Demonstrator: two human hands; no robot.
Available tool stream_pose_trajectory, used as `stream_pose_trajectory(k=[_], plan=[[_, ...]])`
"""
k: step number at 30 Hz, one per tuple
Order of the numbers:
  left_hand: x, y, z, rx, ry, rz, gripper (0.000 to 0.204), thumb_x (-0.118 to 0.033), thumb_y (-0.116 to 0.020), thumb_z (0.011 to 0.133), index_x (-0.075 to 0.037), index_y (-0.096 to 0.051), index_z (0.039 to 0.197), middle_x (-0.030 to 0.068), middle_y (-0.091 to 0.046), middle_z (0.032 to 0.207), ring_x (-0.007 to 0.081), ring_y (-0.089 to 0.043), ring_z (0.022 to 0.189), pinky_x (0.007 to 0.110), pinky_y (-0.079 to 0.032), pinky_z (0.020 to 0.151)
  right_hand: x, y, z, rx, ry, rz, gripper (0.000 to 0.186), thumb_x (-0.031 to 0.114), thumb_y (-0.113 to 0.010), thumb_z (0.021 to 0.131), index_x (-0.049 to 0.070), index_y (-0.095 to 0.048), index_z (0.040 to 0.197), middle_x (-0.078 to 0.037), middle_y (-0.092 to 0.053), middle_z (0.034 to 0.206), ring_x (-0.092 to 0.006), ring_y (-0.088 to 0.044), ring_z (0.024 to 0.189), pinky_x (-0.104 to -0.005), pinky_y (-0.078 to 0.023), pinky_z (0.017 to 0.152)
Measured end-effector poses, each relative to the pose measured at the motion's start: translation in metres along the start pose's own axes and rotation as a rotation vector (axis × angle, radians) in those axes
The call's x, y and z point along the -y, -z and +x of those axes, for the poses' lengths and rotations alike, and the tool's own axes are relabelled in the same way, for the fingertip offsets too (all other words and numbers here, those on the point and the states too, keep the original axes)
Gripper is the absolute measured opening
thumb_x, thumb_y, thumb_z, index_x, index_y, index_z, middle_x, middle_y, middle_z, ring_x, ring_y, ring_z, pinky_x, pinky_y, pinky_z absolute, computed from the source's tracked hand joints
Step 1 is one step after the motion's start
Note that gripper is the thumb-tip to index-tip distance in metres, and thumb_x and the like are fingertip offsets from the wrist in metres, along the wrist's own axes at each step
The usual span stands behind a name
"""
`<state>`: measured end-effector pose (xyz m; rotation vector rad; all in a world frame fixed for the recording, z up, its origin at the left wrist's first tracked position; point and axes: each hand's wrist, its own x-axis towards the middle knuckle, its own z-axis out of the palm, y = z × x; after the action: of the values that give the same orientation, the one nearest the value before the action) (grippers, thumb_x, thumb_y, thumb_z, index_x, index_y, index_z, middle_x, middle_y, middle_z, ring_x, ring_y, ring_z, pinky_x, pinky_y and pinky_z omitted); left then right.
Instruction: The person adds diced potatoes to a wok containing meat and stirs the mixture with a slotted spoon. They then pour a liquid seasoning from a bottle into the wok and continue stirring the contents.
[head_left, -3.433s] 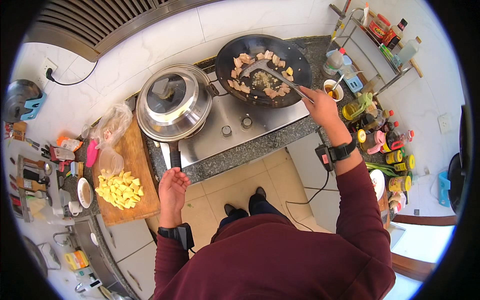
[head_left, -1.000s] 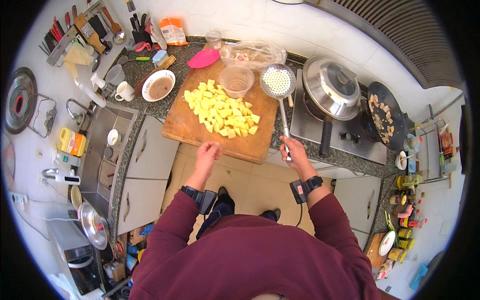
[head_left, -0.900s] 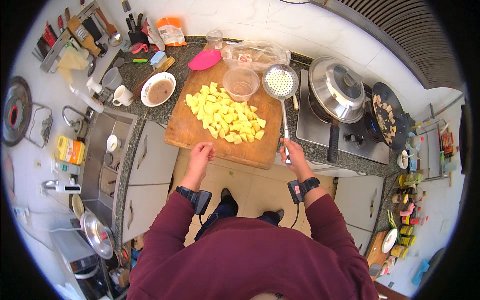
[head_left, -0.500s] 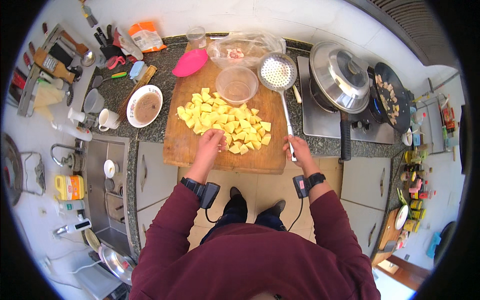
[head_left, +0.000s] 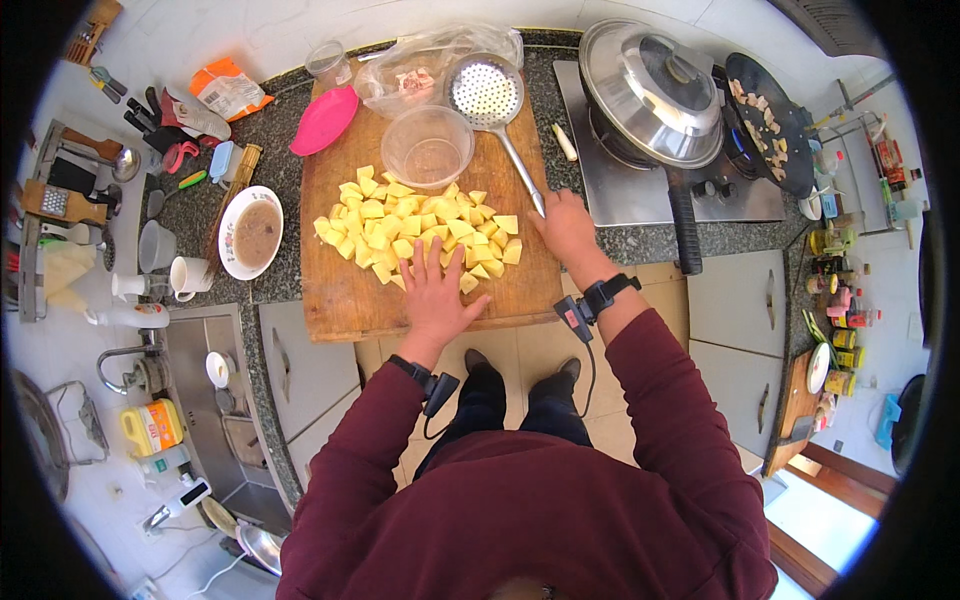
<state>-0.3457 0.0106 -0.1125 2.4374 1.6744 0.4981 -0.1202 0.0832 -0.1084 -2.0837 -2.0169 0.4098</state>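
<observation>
My left hand (head_left: 436, 295) has its fingers spread and touches the near side of a pile of cubed pale-yellow pieces, perhaps potato (head_left: 420, 225), on a wooden cutting board (head_left: 335, 305). My right hand (head_left: 568, 230) is closed on the long handle of a steel skimmer (head_left: 485, 95), whose perforated head lies at the board's far right. An empty-looking clear tub (head_left: 425, 146) sits behind the pieces, with a pink dish (head_left: 325, 120) and a clear bag with some pinkish meat (head_left: 437, 70) near it.
A bowl of brown liquid (head_left: 255, 232) stands left of the board, with the sink (head_left: 185, 356) nearer. On the steel stove (head_left: 625, 206) are a lidded pan (head_left: 650, 95) and a wok with meat pieces (head_left: 768, 130). Bottles and jars (head_left: 840, 320) line the right counter.
The view has turned from stove to board; my right hand went from the wok's spatula to the skimmer. My left hand has since moved forward onto the pieces and spread its fingers.
</observation>
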Motion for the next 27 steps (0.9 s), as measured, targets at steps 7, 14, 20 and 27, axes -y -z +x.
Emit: stream_pose_trajectory(k=[7, 14, 20, 27], plan=[[0.004, -0.025, 0.013, -0.026, 0.082, 0.076, 0.088, -0.056, -0.063, 0.061, -0.014, -0.033, 0.13, 0.0159, -0.02, 0.137, 0.0384, -0.007, 0.129, 0.06, -0.005, 0.098, 0.034, -0.045, -0.031, -0.255, 0.087, 0.459, 0.053, 0.031, -0.058, 0.079, 0.0, -0.042, 0.118, -0.022, -0.041, 0.12, -0.0362, -0.039, 0.113, -0.0375, -0.033, 0.095], [0.0, -0.026, 0.023, 0.028, 0.105, 0.05, 0.083, -0.046, -0.067, 0.06, -0.008, -0.035, 0.128, 0.0168, -0.027, 0.135, 0.0391, -0.012, 0.128, 0.056, -0.004, 0.1, 0.057, -0.068, -0.019, -0.332, 0.109, 0.75, 0.057, 0.027, -0.061, 0.074, -0.005, -0.041, 0.117, -0.025, -0.041, 0.12, -0.0389, -0.036, 0.114, -0.0417, -0.026, 0.1], [-0.018, -0.017, 0.023, -0.081, 0.041, 0.246, 0.082, -0.05, -0.063, 0.067, -0.008, -0.031, 0.13, 0.0162, -0.02, 0.139, 0.0385, -0.01, 0.129, 0.056, -0.006, 0.1, 0.043, -0.022, -0.047, -0.375, 0.211, 0.556, 0.055, 0.03, -0.057, 0.08, 0.0, -0.039, 0.122, -0.023, -0.036, 0.126, -0.0358, -0.032, 0.119, -0.0412, -0.026, 0.099], [-0.067, 0.007, 0.046, -0.242, -0.247, -0.425, 0.052, -0.027, -0.054, 0.082, 0.0, -0.037, 0.123, 0.0197, -0.03, 0.132, 0.0368, -0.023, 0.124, 0.05, -0.017, 0.1, -0.045, 0.052, -0.12, -0.457, 0.085, 1.007, 0.03, 0.024, -0.056, 0.081, 0.005, -0.056, 0.104, -0.012, -0.058, 0.098, -0.0221, -0.058, 0.087, -0.0328, -0.047, 0.072]])
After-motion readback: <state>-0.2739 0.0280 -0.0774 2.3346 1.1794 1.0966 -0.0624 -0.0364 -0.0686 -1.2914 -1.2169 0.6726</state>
